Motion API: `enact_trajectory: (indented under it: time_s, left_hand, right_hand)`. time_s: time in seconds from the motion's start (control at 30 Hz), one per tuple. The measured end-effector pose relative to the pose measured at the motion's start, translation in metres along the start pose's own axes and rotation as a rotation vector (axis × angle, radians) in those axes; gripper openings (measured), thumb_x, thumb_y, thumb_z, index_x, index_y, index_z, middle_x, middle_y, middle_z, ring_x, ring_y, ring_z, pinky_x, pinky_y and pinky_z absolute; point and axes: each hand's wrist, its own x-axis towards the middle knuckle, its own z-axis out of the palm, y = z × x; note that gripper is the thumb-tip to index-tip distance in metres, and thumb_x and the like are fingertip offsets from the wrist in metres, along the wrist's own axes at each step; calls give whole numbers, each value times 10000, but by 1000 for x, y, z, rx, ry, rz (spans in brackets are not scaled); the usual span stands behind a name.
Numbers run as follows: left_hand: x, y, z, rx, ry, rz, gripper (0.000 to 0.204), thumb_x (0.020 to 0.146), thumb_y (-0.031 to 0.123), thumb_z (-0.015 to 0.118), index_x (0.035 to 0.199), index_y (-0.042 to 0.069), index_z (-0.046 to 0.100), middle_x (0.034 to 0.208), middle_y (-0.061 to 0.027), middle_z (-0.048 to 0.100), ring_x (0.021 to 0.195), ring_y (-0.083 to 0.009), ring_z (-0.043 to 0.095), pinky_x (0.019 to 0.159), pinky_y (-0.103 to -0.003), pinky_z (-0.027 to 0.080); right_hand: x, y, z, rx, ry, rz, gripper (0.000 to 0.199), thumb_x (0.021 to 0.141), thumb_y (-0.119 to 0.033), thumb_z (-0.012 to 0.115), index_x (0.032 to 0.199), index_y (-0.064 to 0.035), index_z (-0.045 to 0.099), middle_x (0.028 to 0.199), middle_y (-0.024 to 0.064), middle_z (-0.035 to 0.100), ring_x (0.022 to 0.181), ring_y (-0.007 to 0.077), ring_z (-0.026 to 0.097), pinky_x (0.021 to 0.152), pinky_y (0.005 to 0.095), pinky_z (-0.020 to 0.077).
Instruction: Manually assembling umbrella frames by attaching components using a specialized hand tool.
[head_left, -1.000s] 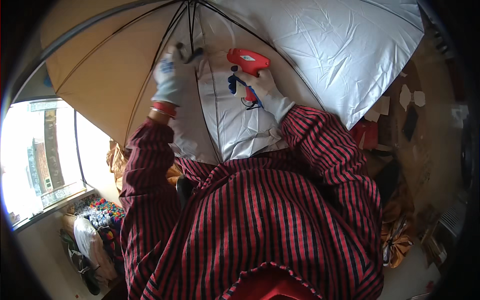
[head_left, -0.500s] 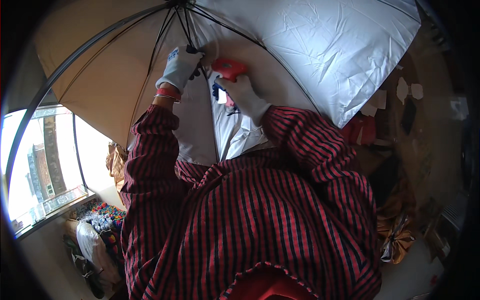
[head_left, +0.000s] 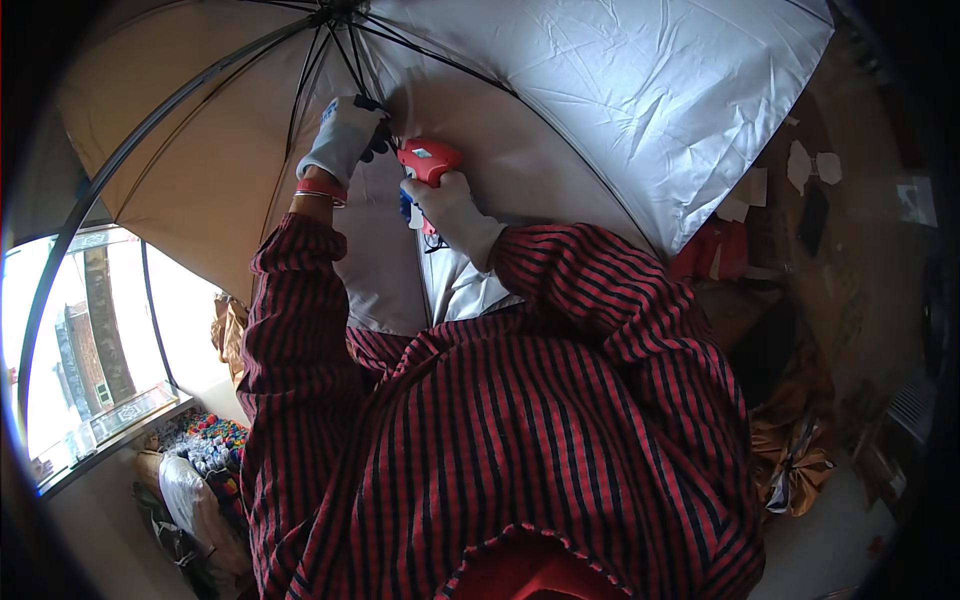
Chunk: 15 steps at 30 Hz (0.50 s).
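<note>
Spread open before me is an umbrella, its canopy (head_left: pixel 640 90) silvery on the right and tan-grey on the left. Dark metal ribs (head_left: pixel 175 90) run out from the hub (head_left: pixel 338 12) at the top. My left hand (head_left: pixel 343 138), in a pale glove with dark fingertips, is closed around a rib and the fabric edge below the hub. My gloved right hand (head_left: pixel 455 215) grips a red gun-shaped tool, which looks like a tagging gun (head_left: pixel 430 158). Its nose points at the left fingers, close to them. The exact contact there cannot be made out.
A bright window (head_left: pixel 95 340) lies at the left, above a heap of multicoloured knitted material (head_left: pixel 205 440). Folded brown umbrellas (head_left: pixel 795 460) are at the lower right. White paper pieces (head_left: pixel 812 165) and a red item (head_left: pixel 712 250) lie right of the canopy.
My right hand has brought the red tagging gun left and slightly down, nearer the left hand. My left hand and the umbrella have shifted slightly left in view.
</note>
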Motion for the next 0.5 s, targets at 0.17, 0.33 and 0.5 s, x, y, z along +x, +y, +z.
enact_trajectory:
  time_s: [0.17,0.33,0.5]
  left_hand:
    - [9,-10,-2,7,-8,-4,300,945,227,523,832,10,697,662,-108,690,487,-212,643,444,-310,502]
    - [11,-4,-3,93,-74,1,319,952,239,514,800,25,696,669,-104,696,479,-197,639,442,-296,502]
    - [12,-9,-7,153,-71,59,204,922,181,547,998,26,656,767,-119,708,520,-196,637,371,-275,401]
  right_hand:
    - [5,-7,-7,128,-89,21,151,862,-147,654,889,-9,601,723,36,612,602,139,608,541,318,487]
    - [-8,-52,-20,143,-153,152,141,906,-87,625,985,15,568,781,80,619,658,203,633,600,354,537]
    - [8,-52,-34,-179,-87,116,324,853,-188,716,1074,18,598,826,65,642,732,176,654,653,337,546]
